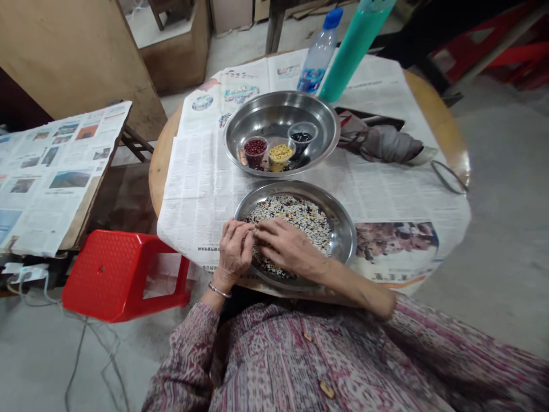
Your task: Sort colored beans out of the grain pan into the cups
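A steel pan [345, 229] full of mixed beans [300, 216] sits at the near edge of the round table. My left hand [234, 252] rests on the pan's left rim, fingers curled, tips meeting my right hand. My right hand [285, 246] lies over the beans with its fingers pinched toward the left hand; what they hold is too small to make out. Behind it a second steel pan [326, 123] holds three small cups: red beans [255, 147], yellow beans [280, 153] and black beans [301, 137].
Newspaper [201, 183] covers the table. A water bottle [319, 54], a green bottle [351, 48], a folded grey umbrella [386, 143] and glasses [448, 176] lie at the back and right. A red stool [115, 269] stands left, beside a paper-covered bench [51, 171].
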A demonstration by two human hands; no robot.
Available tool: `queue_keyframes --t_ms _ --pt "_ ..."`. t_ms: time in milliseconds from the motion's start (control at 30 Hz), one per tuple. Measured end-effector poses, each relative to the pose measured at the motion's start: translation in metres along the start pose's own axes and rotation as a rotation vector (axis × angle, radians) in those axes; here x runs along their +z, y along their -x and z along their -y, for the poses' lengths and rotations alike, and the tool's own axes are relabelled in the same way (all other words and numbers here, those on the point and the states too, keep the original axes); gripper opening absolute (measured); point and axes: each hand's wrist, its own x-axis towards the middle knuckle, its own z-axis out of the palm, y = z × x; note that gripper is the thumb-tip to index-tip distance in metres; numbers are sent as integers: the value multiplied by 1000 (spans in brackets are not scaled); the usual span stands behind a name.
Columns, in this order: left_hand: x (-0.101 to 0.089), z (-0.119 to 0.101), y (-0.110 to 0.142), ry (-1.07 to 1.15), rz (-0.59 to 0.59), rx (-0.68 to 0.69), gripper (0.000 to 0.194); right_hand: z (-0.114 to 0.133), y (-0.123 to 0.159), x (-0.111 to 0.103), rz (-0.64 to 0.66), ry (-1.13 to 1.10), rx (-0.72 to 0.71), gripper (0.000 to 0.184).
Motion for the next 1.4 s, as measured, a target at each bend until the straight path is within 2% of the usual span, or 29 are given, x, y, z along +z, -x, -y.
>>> queue_keyframes --t_ms 133,333,400,467,633,700,800,867,967,1100,1200,1300,1400 --pt "0 1 0 -20 -4 3 23 15 13 3 83 -69 -171 18" --pt "0 1 -2 9 -29 20 23 6 -4 2 71 63 -228 17" --pt "0 1 -2 17 -29 15 23 -1 -9 -1 69 148 -158 17" --pt "0 0 -2 11 -21 5 24 -12 -7 -9 31 211 -29 18" --pt "1 1 -3 42 -43 22 23 -45 23 -41 -121 195 265 27" --pt "1 1 -4 61 -58 33 22 -53 32 -47 -69 190 365 32" --pt "2 2 -4 73 -69 47 21 -53 31 -43 26 187 525 37" --pt "2 2 -4 71 -75 50 21 -48 23 -35 16 114 587 36" --pt "3 2 -3 63 -77 47 22 -36 10 -24 -15 -137 614 30" --pt "4 2 -2 66 -71 36 22 -21 0 -17 13 -509 681 30" --pt "5 2 -1 78 -77 27 22 -9 -5 -15 51 -704 710 34" --pt "6 3 0 84 -75 20 24 3 -9 -13 75 -777 630 34" --pt "7 4 1 84 -77 14 25 14 -11 -6 63 -703 440 33"
